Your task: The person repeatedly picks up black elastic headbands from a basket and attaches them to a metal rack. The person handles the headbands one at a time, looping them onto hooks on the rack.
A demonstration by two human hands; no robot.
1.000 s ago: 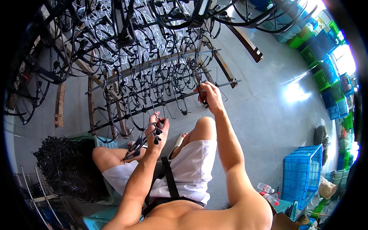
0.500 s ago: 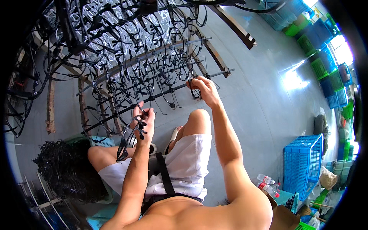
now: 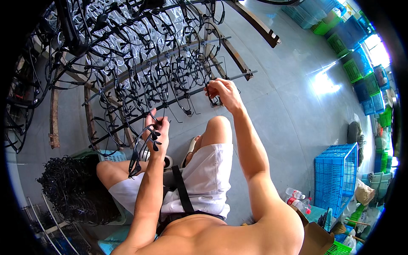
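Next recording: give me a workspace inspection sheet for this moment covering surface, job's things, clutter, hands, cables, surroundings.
Surface: grey concrete floor; no table seen.
Job's things: black frame pieces hang along a dark rack bar; a bunch of black frames is held low; a black heap of frames fills a container at the person's left.
Clutter: plastic bottles and a cardboard box lie on the floor.
Hands: left hand grips the bunch; right hand pinches a frame at the bar.
Cables: nothing seen.
Surroundings: blue crate at right, stacked blue and green crates beyond.
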